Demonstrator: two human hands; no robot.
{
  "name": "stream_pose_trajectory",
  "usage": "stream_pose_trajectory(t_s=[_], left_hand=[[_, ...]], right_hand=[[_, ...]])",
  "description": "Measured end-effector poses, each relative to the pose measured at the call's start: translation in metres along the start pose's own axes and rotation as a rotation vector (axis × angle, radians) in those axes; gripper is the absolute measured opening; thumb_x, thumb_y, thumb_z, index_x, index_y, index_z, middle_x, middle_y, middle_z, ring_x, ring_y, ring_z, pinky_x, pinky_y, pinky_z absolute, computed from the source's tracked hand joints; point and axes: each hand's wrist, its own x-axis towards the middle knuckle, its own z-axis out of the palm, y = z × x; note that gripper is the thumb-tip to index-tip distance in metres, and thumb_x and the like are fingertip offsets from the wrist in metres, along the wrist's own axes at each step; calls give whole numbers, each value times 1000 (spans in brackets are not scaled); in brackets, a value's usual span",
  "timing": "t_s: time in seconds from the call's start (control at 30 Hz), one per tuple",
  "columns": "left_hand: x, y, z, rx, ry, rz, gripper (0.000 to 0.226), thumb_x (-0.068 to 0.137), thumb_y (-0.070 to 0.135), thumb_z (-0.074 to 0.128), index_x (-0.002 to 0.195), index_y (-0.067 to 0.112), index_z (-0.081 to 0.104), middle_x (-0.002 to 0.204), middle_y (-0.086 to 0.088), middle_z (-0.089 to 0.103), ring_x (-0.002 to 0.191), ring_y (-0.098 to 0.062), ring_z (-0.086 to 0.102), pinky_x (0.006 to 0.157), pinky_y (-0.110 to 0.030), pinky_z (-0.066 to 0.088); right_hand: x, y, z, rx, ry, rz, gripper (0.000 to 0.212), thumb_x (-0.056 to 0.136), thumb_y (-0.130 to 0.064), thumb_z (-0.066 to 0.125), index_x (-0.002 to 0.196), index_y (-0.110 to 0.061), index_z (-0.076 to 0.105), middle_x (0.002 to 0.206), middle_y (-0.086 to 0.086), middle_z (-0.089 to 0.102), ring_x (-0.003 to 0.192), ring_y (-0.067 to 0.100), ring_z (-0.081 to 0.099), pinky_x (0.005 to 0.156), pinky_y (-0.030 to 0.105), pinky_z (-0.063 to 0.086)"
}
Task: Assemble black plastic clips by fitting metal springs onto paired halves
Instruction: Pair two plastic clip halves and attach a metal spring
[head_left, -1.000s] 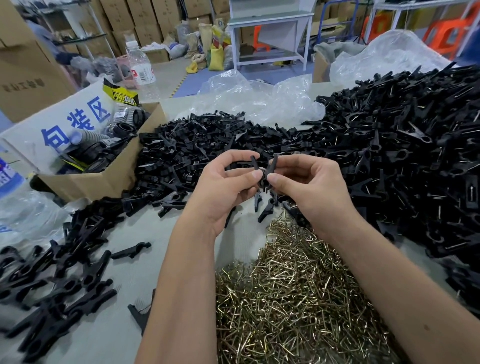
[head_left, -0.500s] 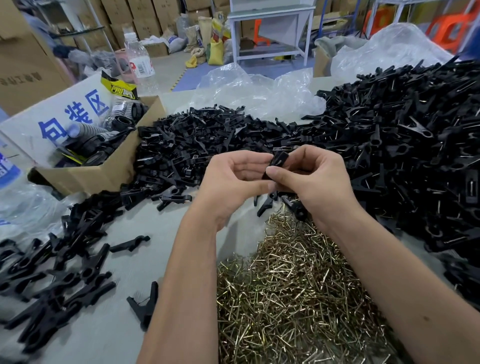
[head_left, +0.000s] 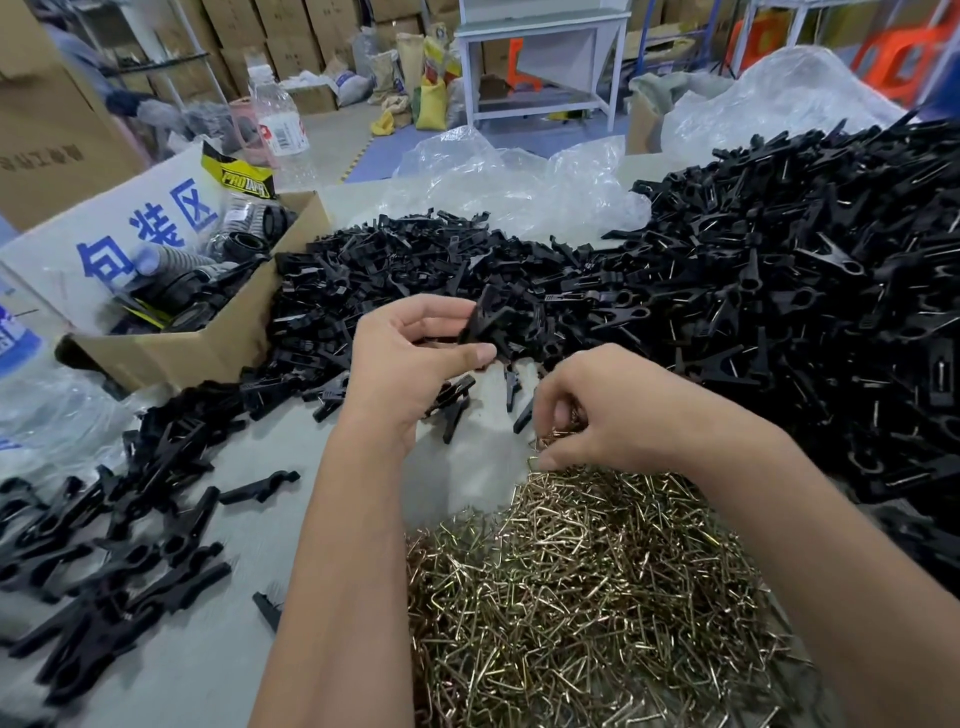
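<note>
Left hand (head_left: 415, 358) is pinching paired clip halves (head_left: 485, 325) above table (head_left: 218, 670); right hand (head_left: 613, 410), fingers curled, is picking at springs (head_left: 587, 587); loose-halves heap (head_left: 415, 270) lying behind, cardboard box (head_left: 208, 343) left.

The left hand (head_left: 415, 358) pinches paired black clip halves (head_left: 485, 325) between thumb and fingers (head_left: 441, 314). The right hand (head_left: 613, 410) curls its fingers (head_left: 558, 415) onto the near edge of the brass spring pile (head_left: 587, 587), just below loose clip halves (head_left: 405, 260) on the worktop (head_left: 208, 665).
</note>
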Motion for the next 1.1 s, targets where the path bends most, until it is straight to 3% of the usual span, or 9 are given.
stream_pose_trajectory(t_s=[0.2, 0.27, 0.37, 0.47, 0.57, 0.67, 0.87, 1.0, 1.1], left_hand=[[0, -3, 2, -66, -26, -3, 35, 66, -12, 88, 88, 12, 76, 67, 9, 73, 65, -7, 72, 63, -16, 56], [1, -3, 0, -59, -14, -4, 36, 64, -11, 89, 88, 13, 76, 70, 6, 73, 67, -9, 72, 65, -17, 56], [3, -3, -3, -57, 7, -2, 37, 63, -10, 90, 87, 16, 78, 89, -13, 69, 81, -19, 69, 75, -23, 59], [3, -3, -5, -24, -24, 17, 39, 61, -10, 91, 83, 20, 79, 91, -17, 66, 83, -22, 65, 81, -28, 61], [1, -1, -3, 21, -120, 66, 39, 61, -13, 90, 79, 20, 80, 77, -6, 66, 72, -14, 62, 76, -26, 60], [0, 1, 0, 61, -187, 105, 38, 63, -14, 90, 86, 15, 80, 74, -2, 69, 69, -11, 64, 71, -23, 58], [-1, 0, 2, 127, -202, 109, 39, 61, -12, 92, 89, 11, 78, 73, 0, 65, 65, -8, 64, 67, -18, 56], [-1, 0, 2, 142, -201, 114, 38, 59, -6, 95, 88, 12, 78, 71, 1, 63, 64, -9, 61, 67, -20, 57], [-1, -1, 3, 189, -204, 136, 37, 58, -1, 97, 87, 14, 78, 71, 1, 65, 66, -13, 63, 63, -21, 57]], right_hand=[[0, -11, 6, -122, 18, -33, 15, 94, -16, 71, 79, -16, 73, 86, -7, 71, 82, 15, 68, 77, 37, 59], [1, -7, 4, 41, 97, -23, 15, 97, -18, 67, 83, -20, 70, 83, -11, 70, 72, 6, 66, 69, 31, 59], [3, 0, 0, 333, 305, -20, 14, 100, -23, 66, 87, -25, 63, 77, -4, 71, 52, 3, 54, 48, 19, 47], [6, 8, -2, 782, 504, 42, 12, 100, -13, 67, 88, -14, 67, 78, 1, 76, 55, 10, 55, 48, 22, 46], [7, 11, 1, 1134, 530, 96, 5, 96, -4, 71, 91, -7, 70, 78, 9, 76, 59, 12, 60, 50, 20, 47], [8, 9, 4, 1173, 525, 70, 9, 90, -1, 77, 97, -6, 76, 78, 13, 77, 61, 16, 69, 55, 21, 54], [7, 1, 9, 1280, 584, 130, 15, 83, -3, 83, 78, -8, 71, 73, 13, 74, 62, 25, 73, 54, 31, 60], [8, 2, 11, 1197, 613, 186, 13, 84, -8, 84, 94, -17, 81, 81, 4, 76, 71, 9, 69, 59, 17, 52], [8, 1, 11, 1244, 582, 214, 9, 88, -5, 79, 92, -13, 83, 79, 2, 77, 66, 6, 66, 58, 15, 50]])
